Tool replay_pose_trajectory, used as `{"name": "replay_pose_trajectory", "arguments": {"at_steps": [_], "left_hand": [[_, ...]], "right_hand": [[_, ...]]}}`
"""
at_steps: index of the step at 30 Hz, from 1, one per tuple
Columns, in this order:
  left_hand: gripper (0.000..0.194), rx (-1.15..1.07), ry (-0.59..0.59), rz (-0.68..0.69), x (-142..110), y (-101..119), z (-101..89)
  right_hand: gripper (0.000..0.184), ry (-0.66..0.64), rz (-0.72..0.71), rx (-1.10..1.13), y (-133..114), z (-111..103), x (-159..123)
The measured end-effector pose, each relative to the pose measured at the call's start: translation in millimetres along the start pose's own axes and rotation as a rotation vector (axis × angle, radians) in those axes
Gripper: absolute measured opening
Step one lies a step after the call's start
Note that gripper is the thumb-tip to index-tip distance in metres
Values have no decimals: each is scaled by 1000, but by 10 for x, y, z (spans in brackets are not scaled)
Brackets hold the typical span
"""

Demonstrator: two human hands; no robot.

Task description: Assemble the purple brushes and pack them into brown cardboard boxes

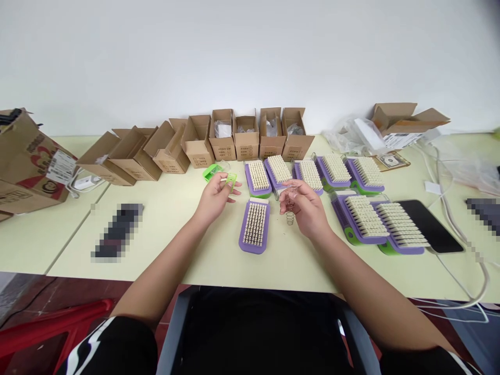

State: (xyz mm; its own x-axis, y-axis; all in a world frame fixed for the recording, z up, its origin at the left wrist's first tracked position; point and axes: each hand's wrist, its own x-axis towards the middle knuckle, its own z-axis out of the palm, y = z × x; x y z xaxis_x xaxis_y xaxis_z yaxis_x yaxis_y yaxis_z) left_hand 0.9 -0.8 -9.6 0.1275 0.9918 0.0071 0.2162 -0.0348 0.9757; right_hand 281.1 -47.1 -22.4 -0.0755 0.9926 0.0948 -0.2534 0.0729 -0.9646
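My left hand pinches a small bright green plastic piece between thumb and fingers. Just behind it on the table lies a larger green part with clear plastic beside it. My right hand has its fingers curled around thin wire coils, and a coil spring hangs below the fingertips; how many springs there are I cannot tell. Between the two hands rests a purple base with rows of cream bristles, bristles up, touched by neither hand.
Several purple and green bristled brushes stand behind and right of my right hand. A row of open cardboard boxes lines the wall. A black tablet-like slab and white cables lie at right, a larger carton at far left.
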Motion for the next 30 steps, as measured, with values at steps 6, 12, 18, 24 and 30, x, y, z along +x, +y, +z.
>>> {"name": "replay_pose_trajectory", "arguments": {"at_steps": [6,12,18,24,30], "left_hand": [[20,-305,-184,20,-212,417,465],[30,-340,-214,56,-236,423,678],[38,-175,-232,255,-317,282,668],[24,-94,-306,409,-300,271,588],[15,4,-337,443,-266,302,522]], "right_hand": [[31,-141,-100,-236,7,58,-81],[28,-229,-181,-413,-5,97,-125],[27,-225,-158,-351,-62,139,-143],[34,-190,-108,-258,-109,137,-142],[30,-178,-106,-325,-99,78,-106]]}}
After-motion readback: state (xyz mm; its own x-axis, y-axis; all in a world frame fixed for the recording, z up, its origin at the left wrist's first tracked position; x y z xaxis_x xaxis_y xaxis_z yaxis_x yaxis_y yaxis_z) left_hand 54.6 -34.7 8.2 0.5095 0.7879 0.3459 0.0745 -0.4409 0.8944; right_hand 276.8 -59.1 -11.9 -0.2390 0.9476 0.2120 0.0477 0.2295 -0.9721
